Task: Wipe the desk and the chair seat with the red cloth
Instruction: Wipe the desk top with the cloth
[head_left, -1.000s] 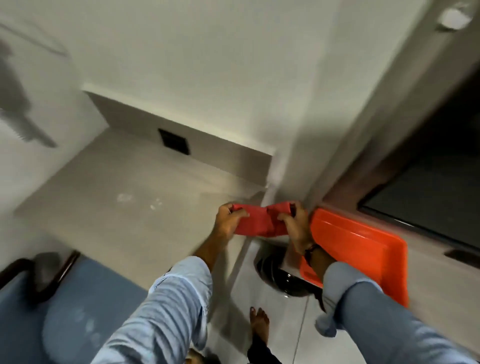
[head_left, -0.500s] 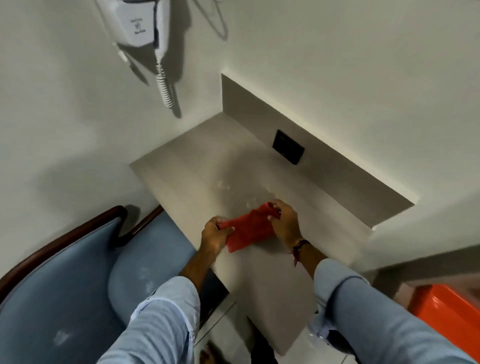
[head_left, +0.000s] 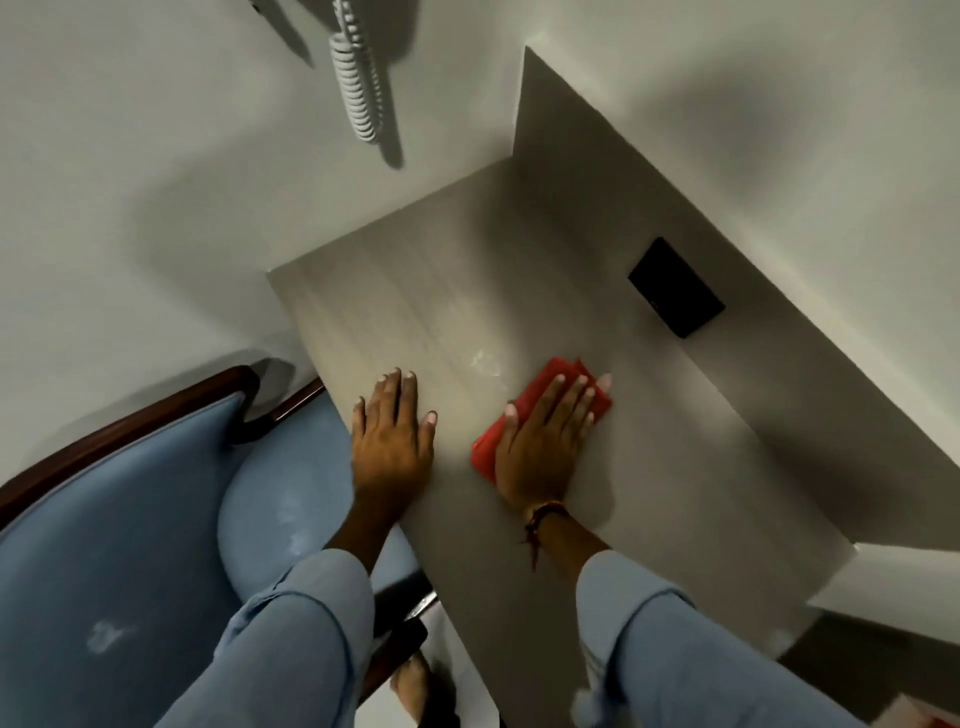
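Observation:
The red cloth (head_left: 524, 410) lies folded on the pale grey desk (head_left: 415, 291). My right hand (head_left: 545, 436) presses flat on top of it, fingers spread, covering most of it. My left hand (head_left: 392, 434) rests flat and empty on the desk near its left edge, fingers apart. White smudges (head_left: 485, 364) mark the desk just beyond the cloth. The blue padded chair (head_left: 130, 519) with a dark wooden frame stands to the left, its seat (head_left: 280, 499) tucked partly under the desk and showing pale marks.
A black socket plate (head_left: 675, 288) sits in the desk's back panel. A white coiled cord (head_left: 358, 88) hangs on the wall above the desk. White walls close in at the back and left. My bare foot (head_left: 415, 686) is on the floor below.
Both hands held the cloth stretched above the desk; now my left hand has let go and lies flat, and my right hand presses the cloth onto the desk. The view has swung closer over the desk.

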